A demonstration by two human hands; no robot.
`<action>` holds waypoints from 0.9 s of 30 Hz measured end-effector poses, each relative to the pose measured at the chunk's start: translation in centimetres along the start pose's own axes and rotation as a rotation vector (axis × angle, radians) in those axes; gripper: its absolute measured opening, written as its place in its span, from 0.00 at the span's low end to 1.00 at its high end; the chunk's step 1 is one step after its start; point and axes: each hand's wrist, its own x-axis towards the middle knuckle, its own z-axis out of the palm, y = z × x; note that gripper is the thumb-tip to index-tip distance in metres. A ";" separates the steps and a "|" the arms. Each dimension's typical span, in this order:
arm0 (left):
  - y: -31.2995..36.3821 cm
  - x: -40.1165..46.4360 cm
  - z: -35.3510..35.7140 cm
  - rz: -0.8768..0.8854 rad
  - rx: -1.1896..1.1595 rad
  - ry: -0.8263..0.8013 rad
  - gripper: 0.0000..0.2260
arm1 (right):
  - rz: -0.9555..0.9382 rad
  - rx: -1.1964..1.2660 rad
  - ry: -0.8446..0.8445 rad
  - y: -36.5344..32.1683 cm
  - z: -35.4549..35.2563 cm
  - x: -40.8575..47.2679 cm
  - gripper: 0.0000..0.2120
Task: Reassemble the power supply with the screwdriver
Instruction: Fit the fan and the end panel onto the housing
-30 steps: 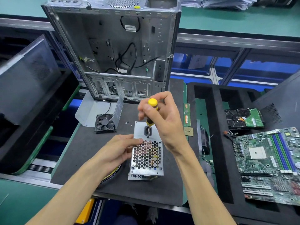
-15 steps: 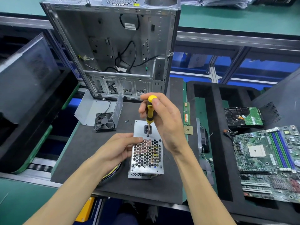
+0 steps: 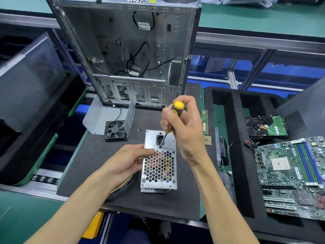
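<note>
Silver-cased, the power supply (image 3: 159, 161) lies flat on the black foam mat (image 3: 98, 155) of the tabletop, its honeycomb grille facing up. Its left edge is gripped by the left hand (image 3: 126, 161), thumb on the grille. The yellow-and-black screwdriver (image 3: 171, 120) is pinched in the right hand (image 3: 184, 131), tilted, its tip set just below the power socket. A loose fan (image 3: 115, 130) lies behind, before the open computer case (image 3: 126, 50).
</note>
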 end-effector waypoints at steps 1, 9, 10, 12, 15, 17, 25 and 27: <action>0.0 0.0 0.0 0.000 -0.004 0.000 0.13 | 0.003 0.021 -0.003 0.1 0.0 0.0 0.09; 0.0 -0.3 -0.1 0.005 0.005 -0.014 0.10 | 0.017 0.032 -0.104 -0.3 1.1 0.2 0.17; 0.0 -0.3 -0.1 0.008 0.002 -0.013 0.10 | 0.007 0.017 -0.099 -0.4 1.4 0.3 0.18; -0.1 -0.4 0.1 0.016 -0.004 -0.003 0.09 | 0.007 0.001 -0.084 -0.5 1.9 0.5 0.18; -0.1 -0.4 0.3 0.030 0.012 0.010 0.09 | 0.046 -0.019 -0.069 -0.6 2.7 0.5 0.22; -0.1 -0.5 0.3 0.029 0.027 0.020 0.09 | 0.047 -0.055 -0.093 -0.7 3.1 0.2 0.18; -0.1 -1.0 0.6 0.039 0.028 0.025 0.11 | 0.047 0.020 -0.090 -0.3 3.6 0.5 0.14; -0.1 -1.1 0.6 0.038 0.026 0.033 0.10 | 0.018 -0.017 -0.055 -0.1 3.9 0.3 0.11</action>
